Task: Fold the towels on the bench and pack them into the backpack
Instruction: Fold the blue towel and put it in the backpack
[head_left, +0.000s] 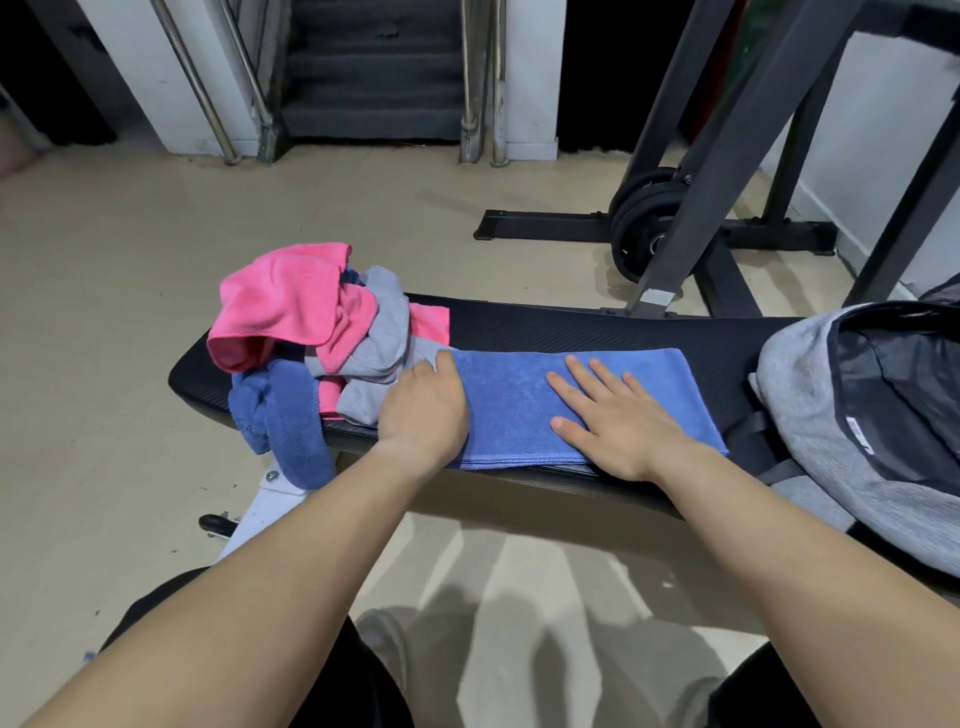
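Smoothing what, are we? (one of us asks)

Our blue towel (509, 410), a long folded band of short nubbly pile, lying lengthwise on the black ribbed padding of the desk (571, 327). (the other answers)

And where do we touch it?

Our right hand (615, 415) lies flat on its right half, fingers (597, 376) straight and spread, gripping nothing. Our left hand (423, 410) sits on its left end, thumb on the pile. Its other fingers bend down out of sight, so we cannot tell whether they grasp the edge.

What lies beyond the left hand?

A loose heap (322, 338) at the desk's left end. A pink towel (280, 301) sits on top in soft crumpled folds, a grey towel (384, 322) lies against our left hand, and a darker blue towel (291, 421) droops over the near edge.

And the backpack (831, 395)?

It rests on the desk's right end, just beside the folded band: mottled grey knit outside, mouth open on a black mesh lining.
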